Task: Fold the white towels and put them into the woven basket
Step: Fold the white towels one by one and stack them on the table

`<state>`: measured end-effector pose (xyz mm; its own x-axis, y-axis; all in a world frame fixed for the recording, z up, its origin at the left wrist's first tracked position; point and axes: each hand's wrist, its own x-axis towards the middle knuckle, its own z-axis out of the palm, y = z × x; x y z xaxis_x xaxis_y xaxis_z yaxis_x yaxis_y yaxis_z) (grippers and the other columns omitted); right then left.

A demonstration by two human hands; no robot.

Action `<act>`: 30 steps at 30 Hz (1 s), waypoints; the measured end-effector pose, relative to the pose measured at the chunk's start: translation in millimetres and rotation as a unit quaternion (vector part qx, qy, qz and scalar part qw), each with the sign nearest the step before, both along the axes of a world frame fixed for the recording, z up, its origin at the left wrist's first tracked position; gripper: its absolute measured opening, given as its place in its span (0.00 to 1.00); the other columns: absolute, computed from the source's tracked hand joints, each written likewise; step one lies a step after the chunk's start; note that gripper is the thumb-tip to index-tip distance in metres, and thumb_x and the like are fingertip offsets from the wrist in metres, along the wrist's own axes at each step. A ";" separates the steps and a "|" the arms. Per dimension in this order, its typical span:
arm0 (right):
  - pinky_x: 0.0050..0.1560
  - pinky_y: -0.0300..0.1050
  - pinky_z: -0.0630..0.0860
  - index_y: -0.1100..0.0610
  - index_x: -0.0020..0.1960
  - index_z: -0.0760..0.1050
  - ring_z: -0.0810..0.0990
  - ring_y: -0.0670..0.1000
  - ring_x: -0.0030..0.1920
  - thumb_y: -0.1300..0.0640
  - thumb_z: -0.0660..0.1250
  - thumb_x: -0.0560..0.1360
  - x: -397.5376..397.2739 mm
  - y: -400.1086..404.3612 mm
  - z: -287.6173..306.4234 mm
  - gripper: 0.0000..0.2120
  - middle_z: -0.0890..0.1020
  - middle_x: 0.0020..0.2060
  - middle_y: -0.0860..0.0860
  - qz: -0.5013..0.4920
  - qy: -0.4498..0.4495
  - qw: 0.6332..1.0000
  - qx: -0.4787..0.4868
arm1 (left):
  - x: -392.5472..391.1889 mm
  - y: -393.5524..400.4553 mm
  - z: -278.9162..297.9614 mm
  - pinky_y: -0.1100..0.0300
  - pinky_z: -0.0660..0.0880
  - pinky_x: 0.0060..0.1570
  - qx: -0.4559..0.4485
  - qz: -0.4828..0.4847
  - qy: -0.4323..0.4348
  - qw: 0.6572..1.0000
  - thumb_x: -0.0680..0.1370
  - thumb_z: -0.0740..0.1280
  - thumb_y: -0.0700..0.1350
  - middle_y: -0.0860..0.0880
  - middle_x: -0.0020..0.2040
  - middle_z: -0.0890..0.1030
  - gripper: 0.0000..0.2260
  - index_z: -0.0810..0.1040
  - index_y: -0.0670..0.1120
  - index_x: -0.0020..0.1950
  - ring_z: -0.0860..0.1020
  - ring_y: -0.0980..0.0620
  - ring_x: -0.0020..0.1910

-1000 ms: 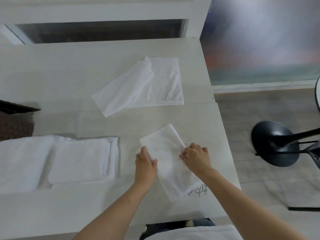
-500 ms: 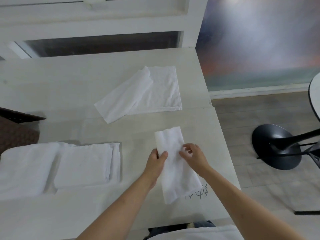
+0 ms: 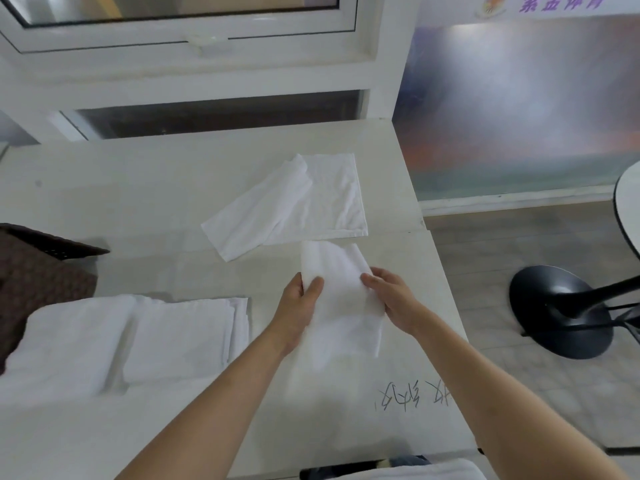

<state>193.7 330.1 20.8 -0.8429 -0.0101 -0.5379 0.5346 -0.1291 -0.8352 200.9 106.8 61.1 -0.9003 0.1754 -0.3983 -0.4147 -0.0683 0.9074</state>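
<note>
— Where was the woven basket (image 3: 41,271) from you?
— At the desk's (image 3: 138,188) left edge, well left of your left hand (image 3: 298,306).
— And the towel (image 3: 341,299)?
— Between both hands, near the right edge, long axis running away from you; left fingers (image 3: 313,284) and right hand (image 3: 391,299) each pinched a side.

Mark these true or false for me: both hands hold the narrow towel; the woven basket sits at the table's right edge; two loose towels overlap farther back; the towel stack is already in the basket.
1. Both hands, left hand and right hand, hold the narrow towel: true.
2. The woven basket sits at the table's right edge: false, left edge.
3. Two loose towels overlap farther back: true.
4. The towel stack is in the basket: false, it lies on the table.
</note>
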 end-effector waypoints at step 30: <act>0.35 0.47 0.64 0.56 0.42 0.67 0.68 0.51 0.33 0.47 0.63 0.83 80.7 6.1 -43.4 0.17 0.74 0.34 0.49 0.126 0.010 0.919 0.373 | 50.3 -21.6 -76.8 0.54 0.73 0.42 -0.360 -0.083 0.012 0.929 0.83 0.63 0.58 0.57 0.40 0.76 0.08 0.72 0.55 0.53 0.77 0.52 0.41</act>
